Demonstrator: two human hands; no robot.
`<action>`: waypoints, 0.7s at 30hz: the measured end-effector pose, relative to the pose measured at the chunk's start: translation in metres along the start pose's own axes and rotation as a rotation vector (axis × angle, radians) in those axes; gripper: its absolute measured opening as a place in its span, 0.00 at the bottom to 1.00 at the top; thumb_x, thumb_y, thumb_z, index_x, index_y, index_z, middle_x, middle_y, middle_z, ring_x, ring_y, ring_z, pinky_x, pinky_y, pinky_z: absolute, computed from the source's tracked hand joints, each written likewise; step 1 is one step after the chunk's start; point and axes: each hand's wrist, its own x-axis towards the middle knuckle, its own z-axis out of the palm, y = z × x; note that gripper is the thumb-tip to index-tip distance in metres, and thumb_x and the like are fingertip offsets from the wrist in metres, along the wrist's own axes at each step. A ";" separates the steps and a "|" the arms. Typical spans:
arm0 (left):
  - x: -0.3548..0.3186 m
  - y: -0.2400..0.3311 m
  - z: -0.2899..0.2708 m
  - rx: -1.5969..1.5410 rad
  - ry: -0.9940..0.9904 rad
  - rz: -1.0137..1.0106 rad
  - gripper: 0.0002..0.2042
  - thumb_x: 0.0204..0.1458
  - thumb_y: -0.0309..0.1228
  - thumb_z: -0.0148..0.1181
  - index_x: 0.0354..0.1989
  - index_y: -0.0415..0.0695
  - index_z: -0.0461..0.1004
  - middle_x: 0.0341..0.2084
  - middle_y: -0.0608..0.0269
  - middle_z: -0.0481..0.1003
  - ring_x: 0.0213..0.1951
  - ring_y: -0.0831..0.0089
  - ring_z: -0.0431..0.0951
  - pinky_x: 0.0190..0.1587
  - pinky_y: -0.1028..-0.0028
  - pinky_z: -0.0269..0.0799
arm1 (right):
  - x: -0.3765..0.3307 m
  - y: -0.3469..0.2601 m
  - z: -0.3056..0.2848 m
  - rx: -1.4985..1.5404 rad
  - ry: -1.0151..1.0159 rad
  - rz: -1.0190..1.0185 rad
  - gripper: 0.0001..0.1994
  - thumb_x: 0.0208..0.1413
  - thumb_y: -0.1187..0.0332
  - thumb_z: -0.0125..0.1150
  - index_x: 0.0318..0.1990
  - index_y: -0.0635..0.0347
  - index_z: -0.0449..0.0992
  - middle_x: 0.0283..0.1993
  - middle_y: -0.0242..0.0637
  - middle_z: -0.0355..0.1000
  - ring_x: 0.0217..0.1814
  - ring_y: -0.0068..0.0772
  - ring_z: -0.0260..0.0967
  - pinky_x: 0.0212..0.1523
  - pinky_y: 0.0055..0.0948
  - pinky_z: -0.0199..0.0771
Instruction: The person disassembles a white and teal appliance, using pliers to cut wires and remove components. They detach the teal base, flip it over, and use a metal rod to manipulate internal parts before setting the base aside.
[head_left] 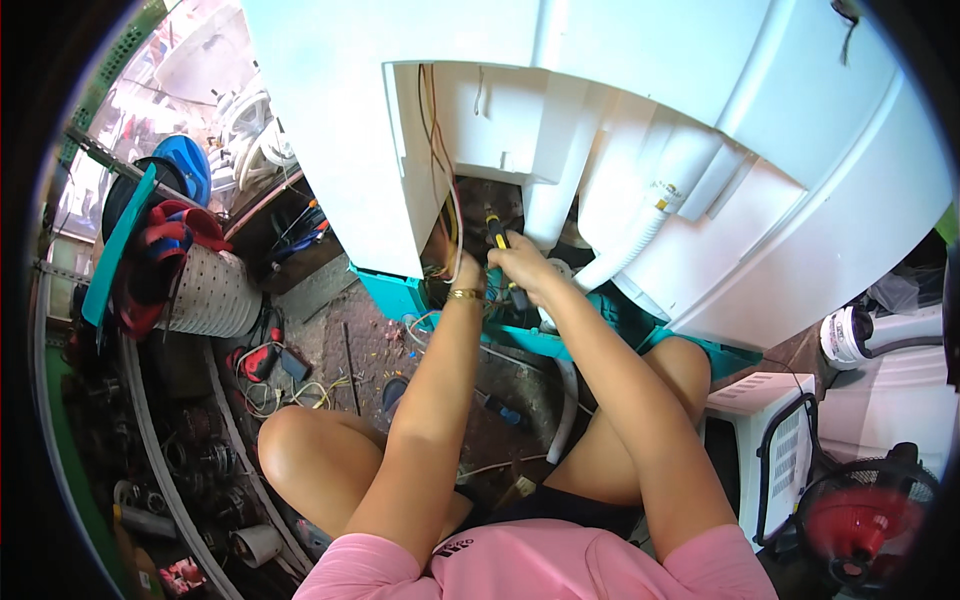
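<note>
My right hand (522, 268) is closed around a slim black and yellow hand tool that looks like pliers (497, 232), its metal tip pointing away from me into the opening of a white machine housing (335, 120). Close beside it on the left, my left hand (465, 272) reaches in at the opening's lower edge, fingers curled among thin wires (437, 140) and partly hidden by them. Brown, red and pale wires hang down the inside of the housing to that hand. Under both hands runs the machine's teal base (390, 292). Inside the opening, the lower parts are dark.
A corrugated white hose (640, 235) hangs right of my hands. A grey drain hose (565, 410), a blue-handled tool (503, 410) and a red and black tool (262, 352) with a cord lie on the floor. Left stands a perforated white drum (212, 292); right, a red and black fan (862, 520).
</note>
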 end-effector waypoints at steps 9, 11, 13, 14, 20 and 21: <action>0.023 -0.037 -0.017 -0.169 -0.167 -0.228 0.24 0.56 0.43 0.57 0.55 0.38 0.68 0.48 0.53 0.73 0.45 0.64 0.74 0.47 0.65 0.70 | 0.025 -0.005 0.007 -0.584 -0.003 0.039 0.29 0.50 0.64 0.54 0.61 0.65 0.61 0.66 0.57 0.55 0.67 0.65 0.53 0.65 0.48 0.57; 0.043 -0.063 -0.020 -0.210 -0.282 -0.177 0.24 0.56 0.43 0.56 0.54 0.36 0.68 0.48 0.53 0.73 0.45 0.65 0.74 0.47 0.65 0.71 | 0.018 -0.007 0.020 -0.768 0.078 -0.017 0.27 0.50 0.64 0.52 0.58 0.68 0.63 0.61 0.60 0.59 0.64 0.63 0.56 0.62 0.47 0.60; 0.041 -0.071 -0.005 -0.137 -0.293 -0.140 0.24 0.53 0.41 0.58 0.53 0.35 0.69 0.49 0.49 0.73 0.47 0.63 0.74 0.49 0.65 0.69 | 0.012 -0.015 0.016 -0.897 0.079 0.043 0.28 0.52 0.65 0.49 0.60 0.69 0.62 0.65 0.59 0.54 0.67 0.66 0.51 0.64 0.51 0.56; 0.038 -0.070 0.006 -0.101 -0.311 -0.116 0.24 0.51 0.39 0.58 0.52 0.34 0.69 0.49 0.48 0.73 0.48 0.62 0.74 0.50 0.65 0.69 | 0.015 -0.014 0.008 -0.962 0.106 0.078 0.28 0.52 0.66 0.49 0.61 0.69 0.61 0.66 0.58 0.53 0.67 0.66 0.51 0.64 0.53 0.56; 0.058 -0.069 -0.020 0.020 -0.189 -0.171 0.26 0.50 0.43 0.59 0.52 0.35 0.70 0.51 0.47 0.72 0.50 0.58 0.75 0.51 0.63 0.70 | 0.010 -0.034 0.041 -1.135 0.110 0.135 0.32 0.50 0.68 0.59 0.63 0.71 0.60 0.69 0.60 0.47 0.68 0.70 0.46 0.60 0.70 0.50; 0.055 -0.063 -0.021 0.039 -0.185 -0.152 0.26 0.50 0.43 0.59 0.52 0.35 0.70 0.51 0.47 0.72 0.50 0.58 0.75 0.50 0.63 0.70 | 0.010 -0.033 0.044 -1.154 0.126 0.118 0.33 0.48 0.70 0.61 0.63 0.70 0.61 0.69 0.60 0.46 0.67 0.70 0.46 0.59 0.73 0.50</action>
